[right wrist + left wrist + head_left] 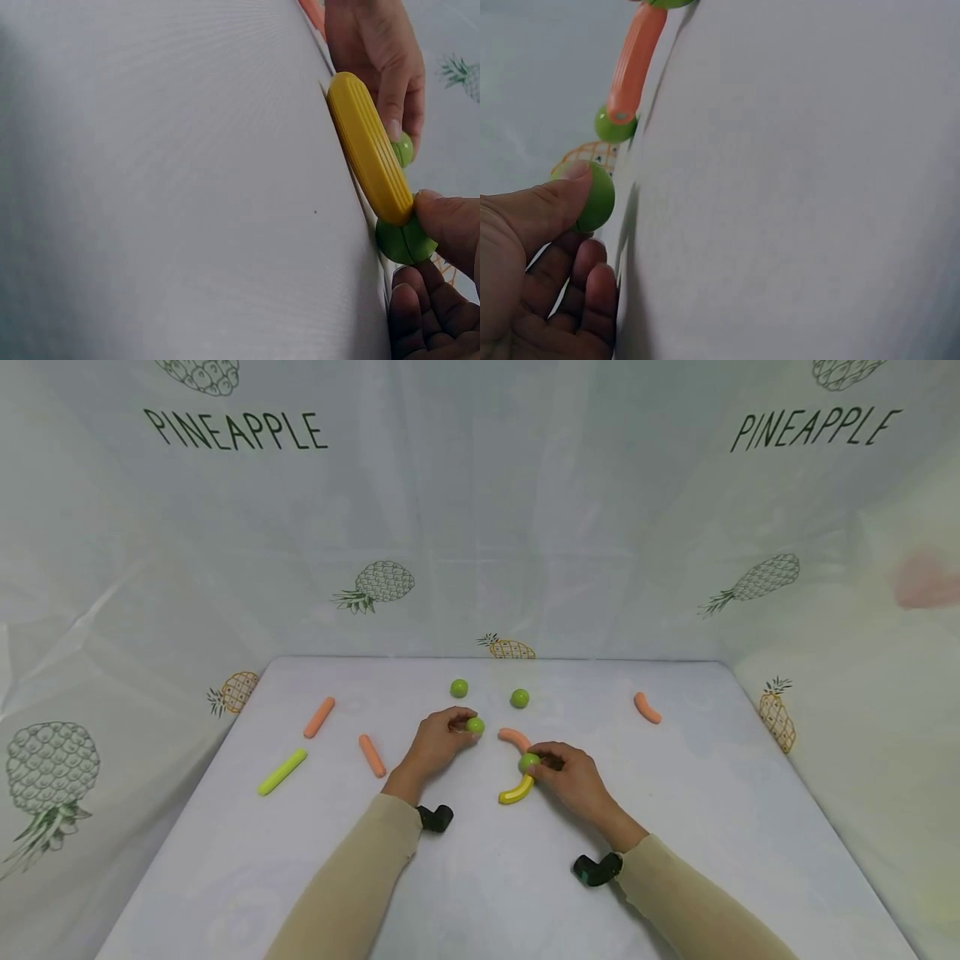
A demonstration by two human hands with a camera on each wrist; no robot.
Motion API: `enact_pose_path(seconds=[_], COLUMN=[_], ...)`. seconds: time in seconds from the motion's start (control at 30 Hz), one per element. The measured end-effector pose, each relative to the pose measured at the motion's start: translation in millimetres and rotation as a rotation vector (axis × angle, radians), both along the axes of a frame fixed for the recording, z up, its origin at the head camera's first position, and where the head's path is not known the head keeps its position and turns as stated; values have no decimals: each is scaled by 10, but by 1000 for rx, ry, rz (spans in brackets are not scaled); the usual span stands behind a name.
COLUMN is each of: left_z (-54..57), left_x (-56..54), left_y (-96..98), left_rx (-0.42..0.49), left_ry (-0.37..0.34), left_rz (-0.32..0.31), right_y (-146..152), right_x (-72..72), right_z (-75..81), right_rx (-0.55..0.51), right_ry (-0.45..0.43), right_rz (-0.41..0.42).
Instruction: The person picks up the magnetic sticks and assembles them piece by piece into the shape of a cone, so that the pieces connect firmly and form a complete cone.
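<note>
My left hand [441, 742] pinches a small green ball [475, 725] between thumb and fingers, close over the table; the left wrist view shows the thumb across this ball [598, 199]. My right hand [573, 777] pinches another green ball [528, 763], which has a seam line in the right wrist view. A curved yellow piece [516, 792] meets that ball on its near side, its ridged surface plain in the right wrist view. On the far side, a curved orange piece [513, 738] reaches up to the same ball. Part of that ball is hidden by my fingers.
Two more green balls [459, 687] [520, 698] lie at the back of the white table [480, 877]. To the left are two straight orange sticks [319, 717] [372, 756] and a yellow-green stick [282, 772]. Another curved orange piece [647, 708] lies right. A pineapple-print sheet [480, 510] hangs behind.
</note>
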State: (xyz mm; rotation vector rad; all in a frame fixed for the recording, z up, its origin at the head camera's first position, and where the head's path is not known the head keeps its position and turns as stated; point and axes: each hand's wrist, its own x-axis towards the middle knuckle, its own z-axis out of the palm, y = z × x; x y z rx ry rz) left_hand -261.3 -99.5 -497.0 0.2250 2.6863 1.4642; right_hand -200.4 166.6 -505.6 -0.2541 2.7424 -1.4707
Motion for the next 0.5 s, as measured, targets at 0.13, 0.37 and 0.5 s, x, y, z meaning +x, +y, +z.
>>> enact_pose_path(seconds=[0.13,0.37,0.5], left_z=[-25,-54,-58], left_x=[3,-10,-24], left_y=[62,120,154], left_rx=[-50,-105,-115], left_ry=[27,52,50], left_rz=[-20,-54,-62], right_y=[-2,-19,-13], right_x=[3,2,1], right_z=[13,24,21], right_rx=[-4,2,4], right_ry=[0,-12,-15], right_rz=[1,-5,-11])
